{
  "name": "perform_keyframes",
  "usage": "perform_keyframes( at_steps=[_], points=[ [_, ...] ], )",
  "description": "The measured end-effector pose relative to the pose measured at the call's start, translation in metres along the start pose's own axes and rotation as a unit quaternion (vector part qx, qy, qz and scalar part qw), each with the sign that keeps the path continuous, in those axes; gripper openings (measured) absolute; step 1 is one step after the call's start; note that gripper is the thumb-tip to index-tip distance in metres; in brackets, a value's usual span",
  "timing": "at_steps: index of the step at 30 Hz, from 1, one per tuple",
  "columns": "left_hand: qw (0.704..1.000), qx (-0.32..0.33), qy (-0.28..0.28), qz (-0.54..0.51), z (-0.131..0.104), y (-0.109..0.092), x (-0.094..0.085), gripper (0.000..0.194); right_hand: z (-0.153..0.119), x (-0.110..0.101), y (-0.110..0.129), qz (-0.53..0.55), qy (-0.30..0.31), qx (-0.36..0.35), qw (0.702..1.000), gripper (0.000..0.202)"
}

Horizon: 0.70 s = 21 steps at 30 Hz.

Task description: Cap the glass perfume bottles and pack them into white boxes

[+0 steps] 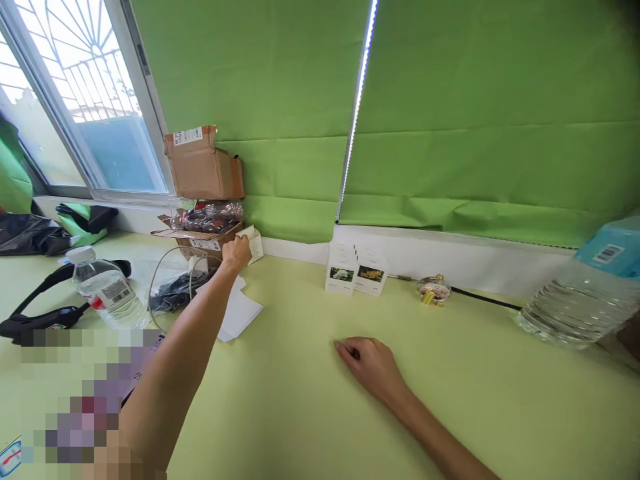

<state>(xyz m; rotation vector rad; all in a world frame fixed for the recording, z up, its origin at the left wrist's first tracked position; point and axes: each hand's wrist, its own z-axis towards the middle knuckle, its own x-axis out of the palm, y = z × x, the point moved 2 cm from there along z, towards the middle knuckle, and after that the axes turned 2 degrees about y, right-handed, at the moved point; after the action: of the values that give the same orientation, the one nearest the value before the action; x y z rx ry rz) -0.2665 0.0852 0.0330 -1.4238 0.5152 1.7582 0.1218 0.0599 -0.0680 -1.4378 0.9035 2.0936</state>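
My left hand (235, 253) reaches far across the yellow-green table (300, 400) and grips a small white box (253, 241) beside an open cardboard box (197, 238) at the back. My right hand (373, 365) rests on the table near the middle, fingers loosely curled, holding nothing. Two small white boxes with flower pictures (356, 270) stand against the back ledge, apart from both hands. A small round glass bottle with a gold cap (433, 290) lies to their right.
A second cardboard box (203, 165) leans on the green wall. White papers (237, 311) lie under my left arm. A water bottle (107, 288), black cables (173, 293) and a black tool (43, 317) sit left. A large water bottle (583, 297) lies at right.
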Motion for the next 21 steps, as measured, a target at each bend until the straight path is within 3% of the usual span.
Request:
perform_keyframes(
  at_steps=[6, 10, 15, 21],
  points=[
    [0.999, 0.006, 0.000, -0.032, -0.013, -0.004, -0.005, 0.034, -0.001, -0.001, 0.001, 0.003, -0.011, 0.003, 1.000, 0.047],
    [0.995, 0.046, -0.040, -0.079, -0.036, -0.023, -0.015, 0.040, -0.002, -0.003, 0.002, 0.017, -0.014, 0.003, 1.000, 0.049],
    [0.979, 0.114, -0.071, -0.156, -0.090, -0.066, -0.029, 0.035, -0.004, -0.006, 0.004, 0.036, -0.014, 0.010, 0.999, 0.050],
    [0.948, 0.182, -0.055, -0.256, -0.172, -0.121, -0.032, 0.038, -0.010, -0.017, 0.004, 0.133, -0.046, 0.047, 0.989, 0.038]
  ],
)
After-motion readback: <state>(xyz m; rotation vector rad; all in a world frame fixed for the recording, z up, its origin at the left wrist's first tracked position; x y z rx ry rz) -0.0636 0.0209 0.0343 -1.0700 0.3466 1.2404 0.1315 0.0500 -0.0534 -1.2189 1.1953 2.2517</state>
